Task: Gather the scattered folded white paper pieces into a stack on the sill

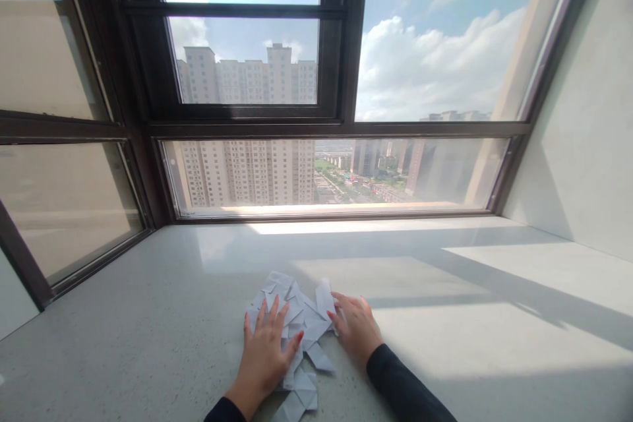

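Note:
A loose pile of folded white paper pieces [309,323] lies on the pale stone sill, with several overlapping each other. My left hand [267,349] rests over the left part of the pile, fingers spread and pointing away from me. At the pile's right edge, my right hand [357,330] has its thumb and index finger apart, their tips against a narrow folded paper piece [324,298]. The other right fingers are curled and partly hidden. Closer to me, a few more folded pieces [299,399] lie beside my left wrist.
The speckled stone sill [148,316] runs up to a dark-framed window [341,130]. Side window panes [64,204] stand at the left and a white wall [583,112] at the right. Sunlight and shadow bands cross the sill.

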A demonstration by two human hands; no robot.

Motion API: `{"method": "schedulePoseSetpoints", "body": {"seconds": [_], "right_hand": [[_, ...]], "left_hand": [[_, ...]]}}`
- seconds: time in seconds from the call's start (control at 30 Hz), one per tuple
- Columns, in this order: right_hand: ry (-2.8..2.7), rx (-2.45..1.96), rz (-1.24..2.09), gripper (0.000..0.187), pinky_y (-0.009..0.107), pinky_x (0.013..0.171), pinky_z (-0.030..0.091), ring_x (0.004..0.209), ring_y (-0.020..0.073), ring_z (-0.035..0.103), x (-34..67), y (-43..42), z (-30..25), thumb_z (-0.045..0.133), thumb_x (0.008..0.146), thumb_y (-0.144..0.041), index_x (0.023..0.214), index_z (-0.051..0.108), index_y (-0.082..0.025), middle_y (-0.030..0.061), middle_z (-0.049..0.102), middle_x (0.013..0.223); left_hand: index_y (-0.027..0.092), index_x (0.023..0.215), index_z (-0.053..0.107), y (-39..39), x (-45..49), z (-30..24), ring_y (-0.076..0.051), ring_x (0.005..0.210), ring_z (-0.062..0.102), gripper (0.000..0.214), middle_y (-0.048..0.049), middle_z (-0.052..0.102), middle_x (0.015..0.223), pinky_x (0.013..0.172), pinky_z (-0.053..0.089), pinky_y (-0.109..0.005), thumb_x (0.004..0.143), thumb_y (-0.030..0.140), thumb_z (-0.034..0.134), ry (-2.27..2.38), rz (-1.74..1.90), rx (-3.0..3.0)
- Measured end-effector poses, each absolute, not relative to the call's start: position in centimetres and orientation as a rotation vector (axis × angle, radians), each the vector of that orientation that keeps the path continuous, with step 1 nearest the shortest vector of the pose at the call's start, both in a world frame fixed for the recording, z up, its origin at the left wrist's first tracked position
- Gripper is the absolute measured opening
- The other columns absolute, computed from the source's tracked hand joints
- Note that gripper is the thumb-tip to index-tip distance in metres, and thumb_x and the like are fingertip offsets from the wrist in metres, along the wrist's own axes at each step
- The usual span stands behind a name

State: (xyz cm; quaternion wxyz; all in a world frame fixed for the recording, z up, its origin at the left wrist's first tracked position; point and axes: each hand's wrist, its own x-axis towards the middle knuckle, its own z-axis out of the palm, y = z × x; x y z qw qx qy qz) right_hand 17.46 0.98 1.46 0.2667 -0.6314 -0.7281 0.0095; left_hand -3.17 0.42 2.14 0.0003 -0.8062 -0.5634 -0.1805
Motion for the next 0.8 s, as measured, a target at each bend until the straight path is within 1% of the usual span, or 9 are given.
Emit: {"method": "schedulePoseSetpoints", "body": {"seconds": [0.07, 0.13, 0.23, 0.3, 0.37, 0.5, 0.6, 0.7, 0.8], "right_hand": [[-2.066, -1.535, 0.130, 0.034, 0.045, 0.095, 0.024, 0.098, 0.0217, 0.054, 17.0, 0.8, 1.8, 0.042, 0.081, -0.029, 0.113, 0.049, -0.022, 0.0058, 0.067, 0.091], [-2.119, -1.416, 0.169, 0.032, 0.045, 0.096, 0.025, 0.098, 0.0204, 0.054, 16.5, 0.6, 2.0, 0.041, 0.082, -0.028, 0.113, 0.049, -0.024, 0.0040, 0.067, 0.092], [-2.091, -1.376, 0.120, 0.029, 0.044, 0.094, 0.028, 0.100, 0.0211, 0.052, 16.3, 0.4, 2.1, 0.039, 0.083, -0.030, 0.109, 0.051, -0.023, 0.0052, 0.064, 0.101], [-2.057, -1.389, 0.095, 0.030, 0.043, 0.092, 0.031, 0.100, 0.0224, 0.052, 16.4, 0.4, 2.0, 0.041, 0.083, -0.032, 0.107, 0.052, -0.021, 0.0073, 0.062, 0.105], [-2.044, -1.395, 0.116, 0.030, 0.043, 0.090, 0.032, 0.099, 0.0230, 0.052, 16.5, 0.4, 2.0, 0.041, 0.082, -0.035, 0.106, 0.053, -0.020, 0.0080, 0.062, 0.103], [-2.127, -1.312, 0.263, 0.029, 0.044, 0.092, 0.030, 0.093, 0.0216, 0.055, 16.3, 0.1, 2.3, 0.041, 0.083, -0.035, 0.107, 0.053, -0.023, 0.0046, 0.067, 0.089], [-2.161, -1.247, 0.295, 0.029, 0.043, 0.092, 0.030, 0.096, 0.0213, 0.054, 16.1, -0.1, 2.7, 0.038, 0.084, -0.036, 0.106, 0.054, -0.023, 0.0049, 0.067, 0.089], [-2.155, -1.260, 0.268, 0.035, 0.040, 0.090, 0.033, 0.099, 0.0226, 0.051, 16.1, -0.2, 3.1, 0.039, 0.083, -0.042, 0.107, 0.054, -0.021, 0.0079, 0.064, 0.099], [-2.226, -1.306, 0.284, 0.055, 0.041, 0.090, 0.033, 0.107, 0.0264, 0.046, 15.9, -0.5, 3.1, 0.051, 0.070, -0.055, 0.113, 0.050, -0.021, 0.0098, 0.058, 0.109]], "left_hand": [[0.025, 0.125, 0.038, 0.5, -3.2, 1.8, -0.032, 0.123, 0.027, 0.054, -0.0072, 0.036, 0.134, 0.095, 0.017, -0.058, 0.078, 0.051, 0.033, -1.771, -0.528, -2.568], [0.025, 0.125, 0.039, 0.7, -3.4, 1.6, -0.032, 0.123, 0.027, 0.053, -0.0070, 0.038, 0.134, 0.095, 0.015, -0.059, 0.078, 0.050, 0.033, -1.782, -0.532, -2.519], [0.024, 0.124, 0.040, 1.1, -3.6, 1.8, -0.032, 0.123, 0.027, 0.048, -0.0076, 0.039, 0.132, 0.096, 0.009, -0.061, 0.079, 0.042, 0.036, -1.791, -0.593, -2.383], [0.023, 0.123, 0.040, 1.1, -3.7, 2.0, -0.030, 0.123, 0.027, 0.046, -0.0078, 0.038, 0.133, 0.096, 0.008, -0.060, 0.080, 0.038, 0.036, -1.778, -0.634, -2.350], [0.024, 0.124, 0.039, 0.9, -3.5, 2.1, -0.028, 0.124, 0.026, 0.046, -0.0066, 0.037, 0.134, 0.097, 0.009, -0.060, 0.081, 0.040, 0.033, -1.734, -0.656, -2.405], [0.028, 0.124, 0.037, 0.6, -3.2, 1.6, -0.028, 0.124, 0.026, 0.052, -0.0050, 0.036, 0.135, 0.097, 0.011, -0.060, 0.078, 0.052, 0.033, -1.593, -0.618, -2.613], [0.025, 0.123, 0.041, 1.0, -3.4, 1.3, -0.028, 0.122, 0.030, 0.052, -0.0074, 0.039, 0.133, 0.097, 0.019, -0.056, 0.078, 0.052, 0.033, -1.637, -0.597, -2.607], [0.023, 0.120, 0.044, 1.8, -4.0, 1.6, -0.025, 0.119, 0.035, 0.044, -0.0079, 0.043, 0.130, 0.096, 0.020, -0.055, 0.083, 0.042, 0.030, -1.739, -0.637, -2.453], [0.025, 0.117, 0.046, 2.1, -4.5, 2.2, -0.025, 0.119, 0.035, 0.039, -0.0064, 0.045, 0.129, 0.097, 0.013, -0.059, 0.084, 0.037, 0.030, -1.771, -0.705, -2.269]]}}
